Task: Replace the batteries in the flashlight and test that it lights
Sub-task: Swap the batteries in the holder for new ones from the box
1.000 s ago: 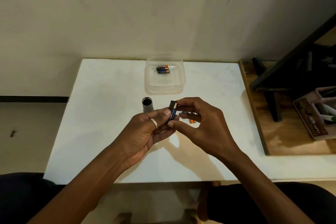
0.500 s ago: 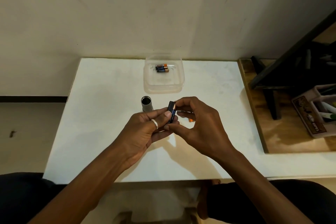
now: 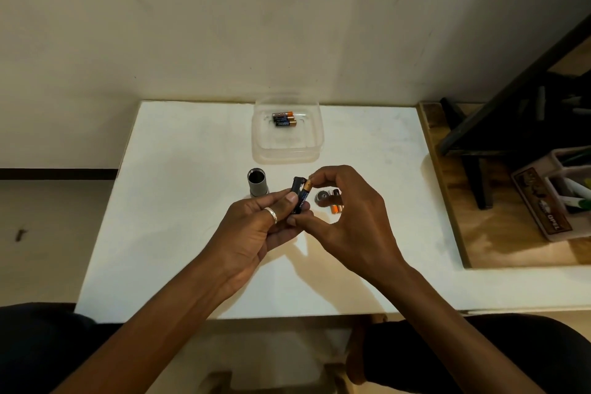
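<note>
My left hand, with a ring on one finger, grips a black battery holder above the middle of the white table. My right hand pinches a black and copper battery by its top end, pressed against the holder. The grey flashlight body stands upright and open just left of my hands. Its end cap and some loose batteries lie on the table behind my right hand, partly hidden.
A clear plastic box holding three batteries sits at the back of the table. A wooden surface on the right carries a pen organiser and a dark stand.
My right hand has opened out a little, so the end cap and loose batteries behind it now show. The battery stays against the holder in my left hand.
</note>
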